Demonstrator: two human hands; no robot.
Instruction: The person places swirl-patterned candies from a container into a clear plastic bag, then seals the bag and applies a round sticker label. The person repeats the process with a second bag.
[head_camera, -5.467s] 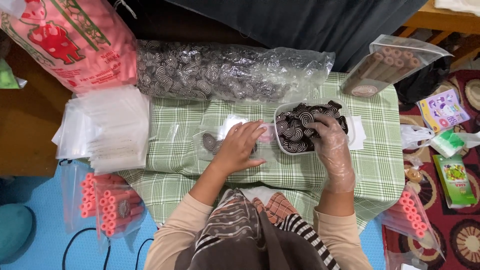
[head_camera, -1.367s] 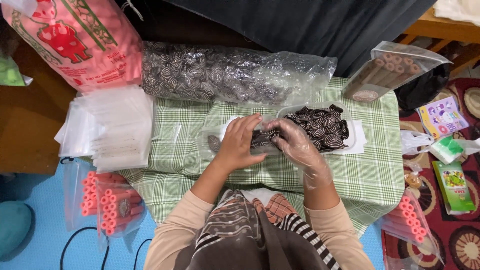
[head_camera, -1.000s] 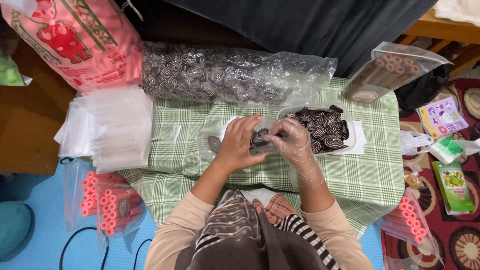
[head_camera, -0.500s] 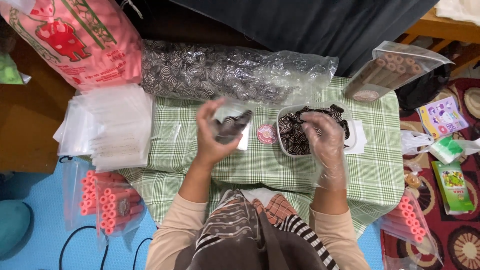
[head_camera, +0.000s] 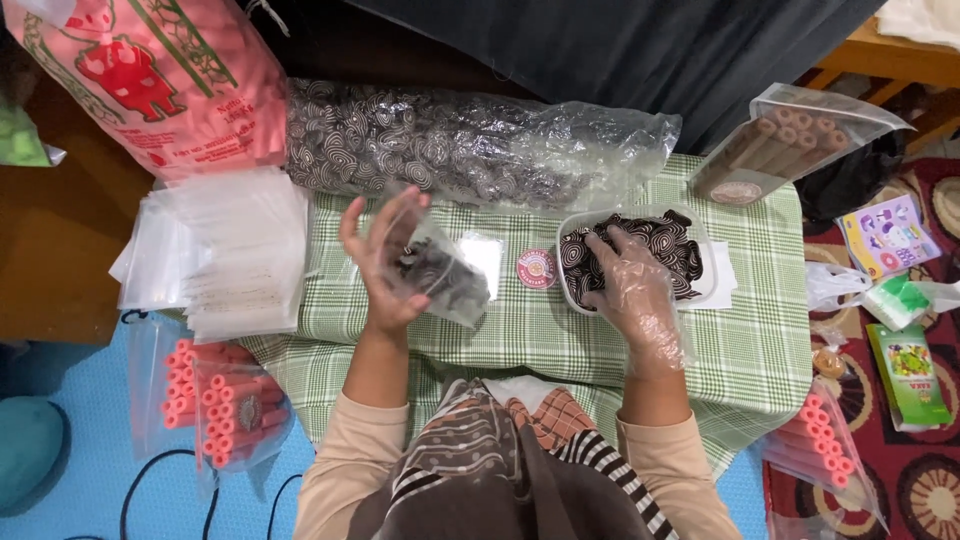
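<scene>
The left hand (head_camera: 385, 262) is lifting a small clear pouch (head_camera: 440, 275) off the table, fingers spread behind it and thumb closing on its near side, so the hand is clamped on the pouch. Dark swirl cookies are showing inside it. The right hand (head_camera: 635, 290), wearing a thin plastic glove, is lying palm down on the cookies (head_camera: 672, 250) in a white tub (head_camera: 708, 290), fingers loosely spread over them; whether it is gripping any cannot be told. The tub is sitting on the green checked cloth (head_camera: 760, 340), just right of a round red sticker (head_camera: 537, 268) and a flat clear square (head_camera: 482, 258). Beyond both hands, a long clear bag (head_camera: 470, 145) full of the same swirl cookies is lying across the far edge of the cloth. To the left, a stack of empty pouches (head_camera: 225, 250) is overlapping the cloth's edge, with a big pink sack (head_camera: 150, 75) behind it. Bags of pink rolls (head_camera: 225, 405) are lying on the blue floor at lower left, another (head_camera: 825, 455) at lower right. A bag of brown rolls (head_camera: 790, 145) is leaning at the far right corner.
</scene>
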